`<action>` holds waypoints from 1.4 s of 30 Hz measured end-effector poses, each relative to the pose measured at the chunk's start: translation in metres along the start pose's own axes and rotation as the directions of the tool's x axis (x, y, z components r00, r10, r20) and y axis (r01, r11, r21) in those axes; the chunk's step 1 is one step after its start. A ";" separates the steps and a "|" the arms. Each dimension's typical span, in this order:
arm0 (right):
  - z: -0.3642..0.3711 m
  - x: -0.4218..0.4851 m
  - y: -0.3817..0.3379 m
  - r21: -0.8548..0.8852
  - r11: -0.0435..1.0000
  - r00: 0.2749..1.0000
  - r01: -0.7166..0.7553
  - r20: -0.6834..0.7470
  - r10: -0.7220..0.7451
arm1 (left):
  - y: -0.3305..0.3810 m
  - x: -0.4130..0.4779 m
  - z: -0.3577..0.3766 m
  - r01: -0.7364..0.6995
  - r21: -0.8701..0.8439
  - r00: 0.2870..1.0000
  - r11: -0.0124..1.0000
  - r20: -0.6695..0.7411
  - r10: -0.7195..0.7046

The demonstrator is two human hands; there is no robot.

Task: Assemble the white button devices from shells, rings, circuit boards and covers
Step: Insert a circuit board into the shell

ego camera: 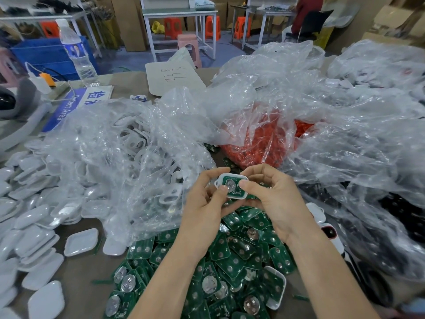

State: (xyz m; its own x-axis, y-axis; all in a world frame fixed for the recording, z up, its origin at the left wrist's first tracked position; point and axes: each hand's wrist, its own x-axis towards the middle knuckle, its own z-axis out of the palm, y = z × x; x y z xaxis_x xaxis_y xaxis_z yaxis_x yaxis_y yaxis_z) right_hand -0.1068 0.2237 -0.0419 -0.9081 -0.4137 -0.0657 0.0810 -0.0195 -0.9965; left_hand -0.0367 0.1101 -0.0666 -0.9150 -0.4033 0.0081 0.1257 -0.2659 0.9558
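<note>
Both hands hold one white shell (230, 185) with a green circuit board seated in it, raised above the table's middle. My left hand (204, 204) grips its left side, thumb on the board near the battery holder. My right hand (273, 196) pinches its right side, thumb pressing the board's right edge. Below the hands lies a heap of green circuit boards (232, 268). White covers (30, 229) are piled at the left. A clear bag of white shells (138, 155) lies left of centre, and a bag of orange rings (259, 143) sits behind the hands.
Crumpled clear bags (345, 125) fill the right side, with dark parts (400, 210) under them. A water bottle (77, 51), a blue sign (71, 104) and a scribbled card (172, 75) stand at the back. A person sits at a far bench (305, 14).
</note>
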 end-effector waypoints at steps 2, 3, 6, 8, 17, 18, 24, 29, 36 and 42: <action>0.000 0.000 0.000 -0.009 1.000 1.000 0.008 0.003 -0.008 | 0.000 0.000 0.001 -0.012 -0.001 1.000 1.000 -0.004 0.012; 0.000 0.000 -0.001 -0.017 1.000 1.000 0.014 0.007 -0.014 | 0.000 -0.001 0.001 -0.017 -0.004 1.000 1.000 -0.002 0.017; -0.001 -0.001 -0.002 -0.060 0.998 0.999 0.036 0.028 -0.035 | 0.000 -0.001 0.001 -0.016 -0.037 1.000 0.999 -0.010 0.015; -0.001 -0.002 -0.003 -0.088 0.995 0.999 0.046 0.031 -0.043 | 0.001 0.000 0.000 -0.006 -0.053 1.000 0.999 -0.012 0.005; 0.000 -0.003 0.002 -0.223 0.971 0.996 0.081 -0.029 -0.089 | 0.001 0.000 -0.001 0.023 -0.028 1.000 0.999 0.001 -0.023; 0.000 -0.003 0.002 -0.225 0.970 0.995 0.088 -0.036 -0.098 | 0.002 0.000 -0.001 0.025 0.000 1.000 1.000 -0.001 -0.025; -0.004 -0.002 -0.001 -0.292 0.946 0.989 0.143 0.012 -0.145 | 0.002 0.001 -0.003 0.038 0.128 0.999 0.991 -0.004 -0.037; -0.005 -0.004 0.000 -0.282 0.949 0.989 0.141 0.002 -0.146 | 0.004 0.001 -0.005 0.049 0.137 0.999 0.989 0.006 -0.051; -0.013 -0.005 -0.005 -0.267 0.957 0.992 0.110 0.092 -0.088 | 0.004 0.000 -0.004 0.055 0.149 0.998 0.987 -0.012 -0.054; -0.009 -0.008 -0.001 -0.432 0.882 0.982 0.189 0.056 -0.183 | 0.004 0.000 -0.002 -0.013 0.320 1.000 0.947 -0.016 0.019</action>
State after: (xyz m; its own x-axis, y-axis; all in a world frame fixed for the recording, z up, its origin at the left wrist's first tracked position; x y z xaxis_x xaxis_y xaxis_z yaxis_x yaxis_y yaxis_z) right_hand -0.1035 0.2352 -0.0405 -0.8830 -0.4536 0.1204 -0.2774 0.2974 -0.9136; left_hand -0.0358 0.1068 -0.0632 -0.9060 -0.4227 0.0219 0.0083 0.0339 0.9994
